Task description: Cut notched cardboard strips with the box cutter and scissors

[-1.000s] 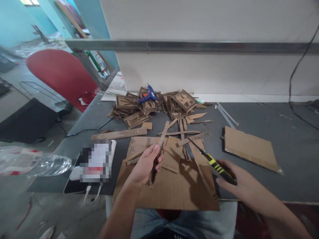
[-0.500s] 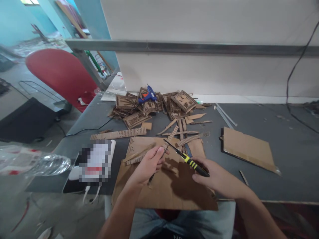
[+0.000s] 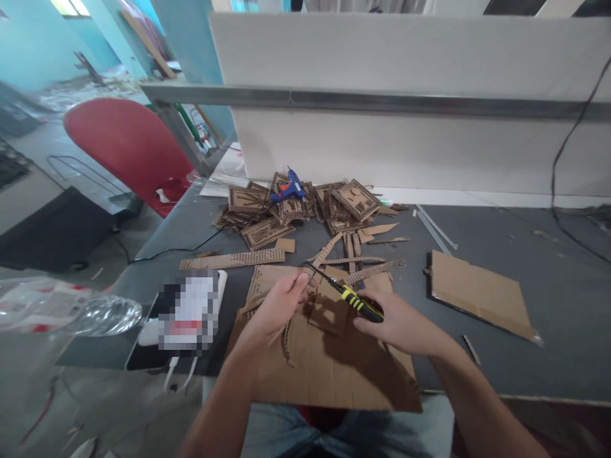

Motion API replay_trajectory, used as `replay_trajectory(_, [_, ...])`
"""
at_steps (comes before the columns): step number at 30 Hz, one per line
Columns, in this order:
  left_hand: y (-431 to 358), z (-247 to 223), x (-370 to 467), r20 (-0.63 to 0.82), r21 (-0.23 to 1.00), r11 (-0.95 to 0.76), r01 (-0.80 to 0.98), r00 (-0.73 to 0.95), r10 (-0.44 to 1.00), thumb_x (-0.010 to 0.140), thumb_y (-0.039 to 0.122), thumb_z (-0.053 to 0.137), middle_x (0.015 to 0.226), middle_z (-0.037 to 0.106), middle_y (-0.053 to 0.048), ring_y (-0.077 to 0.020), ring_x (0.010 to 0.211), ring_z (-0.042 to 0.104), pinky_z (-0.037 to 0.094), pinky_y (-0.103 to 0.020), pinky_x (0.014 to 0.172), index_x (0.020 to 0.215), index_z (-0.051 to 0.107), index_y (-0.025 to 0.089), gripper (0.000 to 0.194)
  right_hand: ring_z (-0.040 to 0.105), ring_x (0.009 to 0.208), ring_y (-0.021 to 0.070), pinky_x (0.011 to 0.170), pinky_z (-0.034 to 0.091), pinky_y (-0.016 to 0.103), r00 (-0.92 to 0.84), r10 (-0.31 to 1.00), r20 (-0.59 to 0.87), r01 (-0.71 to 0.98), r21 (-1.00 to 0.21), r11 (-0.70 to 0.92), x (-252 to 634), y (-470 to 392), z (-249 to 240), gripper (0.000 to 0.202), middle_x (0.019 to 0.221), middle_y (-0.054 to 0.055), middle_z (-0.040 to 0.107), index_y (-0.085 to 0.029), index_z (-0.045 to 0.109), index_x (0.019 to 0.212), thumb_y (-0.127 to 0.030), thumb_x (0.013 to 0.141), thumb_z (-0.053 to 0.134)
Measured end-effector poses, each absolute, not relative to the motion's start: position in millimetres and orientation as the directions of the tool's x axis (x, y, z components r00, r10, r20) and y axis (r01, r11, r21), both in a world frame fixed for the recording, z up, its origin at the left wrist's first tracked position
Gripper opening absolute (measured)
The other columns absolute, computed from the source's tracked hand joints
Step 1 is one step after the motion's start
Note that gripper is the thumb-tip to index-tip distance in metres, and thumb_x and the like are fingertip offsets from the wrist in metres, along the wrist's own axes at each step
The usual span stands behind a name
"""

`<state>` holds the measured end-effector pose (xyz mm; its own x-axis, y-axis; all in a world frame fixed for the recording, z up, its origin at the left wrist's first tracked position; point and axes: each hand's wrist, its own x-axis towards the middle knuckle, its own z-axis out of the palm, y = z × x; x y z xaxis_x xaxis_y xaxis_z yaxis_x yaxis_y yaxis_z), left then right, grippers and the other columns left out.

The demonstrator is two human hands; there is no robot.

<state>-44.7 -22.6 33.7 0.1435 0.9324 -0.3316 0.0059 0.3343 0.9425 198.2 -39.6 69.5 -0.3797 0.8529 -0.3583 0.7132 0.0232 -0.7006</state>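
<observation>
My right hand is closed around a slim tool with a black and yellow banded handle. Its thin dark end points up and left, close to the fingers of my left hand. Those fingers are pinched together on a thin cardboard strip, whose corrugated tail hangs below the palm; the rest is hidden. Under both hands lies a large cardboard sheet. A small cardboard piece rests on it between the hands. Whether the tool's tip touches the strip, I cannot tell.
Small framed cardboard panels are heaped at the back, with a blue glue gun on top. Loose corrugated strips lie around. A phone sits left, beside a plastic bottle. Rightward lies a flat cardboard piece.
Both hands have shifted slightly left, the tool still in my right hand. A small cardboard piece shows more plainly between them. The view has tilted up a little.
</observation>
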Motion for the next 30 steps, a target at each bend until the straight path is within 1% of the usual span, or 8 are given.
replay_trajectory(4, [-7, 43, -48, -0.318, 0.948, 0.308, 0.081, 0.198, 0.927, 0.087, 0.053, 0.062, 0.057, 0.037, 0.006, -0.0094, 0.048, 0.028, 0.02, -0.022, 0.046, 0.085, 0.064, 0.017, 0.036, 0.061, 0.072, 0.0197, 0.064, 0.043, 0.029, -0.392, 0.868, -0.306, 0.706, -0.705, 0.071, 189, -27, 63, 0.023, 0.081, 0.004, 0.071, -0.015, 0.07, 0.092, -0.029, 0.079, 0.057])
replay_trajectory(8, [9, 47, -52, -0.275, 0.954, 0.241, 0.179, 0.199, 0.94, 0.092, 0.052, 0.053, 0.057, 0.037, 0.007, -0.0097, 0.047, 0.03, 0.023, -0.022, 0.047, 0.086, 0.063, 0.017, 0.037, 0.063, 0.078, 0.0222, 0.068, 0.045, 0.03, -0.262, 0.939, -0.224, 0.679, -0.734, 0.015, 187, -19, 58, 0.032, 0.089, 0.006, 0.073, -0.014, 0.07, 0.101, -0.036, 0.078, 0.061])
replay_trajectory(12, [24, 40, -60, -0.08, 0.917, 0.031, 0.398, 0.107, 0.991, 0.096, 0.041, 0.047, 0.061, 0.051, 0.001, -0.0147, 0.056, 0.047, 0.034, -0.024, 0.056, 0.088, 0.065, 0.017, 0.031, 0.067, 0.086, 0.0259, 0.077, 0.049, 0.033, -0.213, 0.958, -0.191, 0.681, -0.732, 0.006, 199, -24, 56, 0.04, 0.095, 0.007, 0.075, -0.015, 0.07, 0.106, -0.046, 0.082, 0.061])
replay_trajectory(16, [31, 25, -66, 0.073, 0.756, -0.052, 0.653, -0.006, 0.997, 0.097, 0.031, 0.049, 0.078, 0.066, -0.006, -0.0231, 0.078, 0.063, 0.042, -0.029, 0.073, 0.108, 0.063, 0.019, 0.022, 0.069, 0.102, 0.0297, 0.086, 0.052, 0.036, -0.087, 0.977, -0.195, 0.692, -0.717, -0.082, 225, -45, 43, 0.053, 0.113, 0.012, 0.074, -0.015, 0.064, 0.122, -0.052, 0.084, 0.059])
replay_trajectory(19, [32, 17, -67, 0.136, 0.641, -0.069, 0.764, -0.025, 0.99, 0.098, 0.024, 0.042, 0.097, 0.069, -0.014, -0.0279, 0.094, 0.065, 0.045, -0.034, 0.082, 0.111, 0.06, 0.016, 0.024, 0.067, 0.111, 0.0342, 0.092, 0.051, 0.042, 0.1, 0.975, -0.198, 0.775, -0.6, -0.201, 250, -63, 26, 0.062, 0.122, 0.016, 0.071, -0.014, 0.06, 0.128, -0.056, 0.082, 0.057])
replay_trajectory(23, [28, 19, -69, 0.166, 0.596, -0.091, 0.798, -0.011, 0.986, 0.099, 0.021, 0.037, 0.108, 0.067, -0.017, -0.0292, 0.105, 0.063, 0.046, -0.038, 0.091, 0.108, 0.06, 0.015, 0.026, 0.069, 0.105, 0.0373, 0.087, 0.053, 0.044, 0.319, 0.928, -0.193, 0.837, -0.403, -0.371, 286, -82, 1, 0.066, 0.114, 0.018, 0.073, -0.013, 0.059, 0.129, -0.059, 0.083, 0.052])
replay_trajectory(27, [17, 31, -79, 0.254, 0.533, -0.147, 0.833, 0.009, 0.967, 0.101, 0.024, 0.034, 0.119, 0.068, -0.018, -0.0298, 0.112, 0.062, 0.046, -0.04, 0.096, 0.117, 0.06, 0.014, 0.032, 0.067, 0.108, 0.0395, 0.089, 0.053, 0.047, 0.41, 0.904, -0.117, 0.858, -0.287, -0.426, 306, -93, -17, 0.072, 0.119, 0.022, 0.068, -0.009, 0.055, 0.134, -0.06, 0.083, 0.049])
replay_trajectory(30, [3, 39, -86, 0.264, 0.526, -0.119, 0.842, -0.028, 0.964, 0.101, 0.027, 0.037, 0.117, 0.071, -0.017, -0.0297, 0.112, 0.065, 0.048, -0.041, 0.096, 0.121, 0.059, 0.013, 0.033, 0.064, 0.111, 0.0421, 0.09, 0.052, 0.05, 0.469, 0.882, -0.031, 0.863, -0.194, -0.466, 306, -97, -25, 0.078, 0.121, 0.026, 0.065, -0.006, 0.052, 0.137, -0.061, 0.083, 0.049])
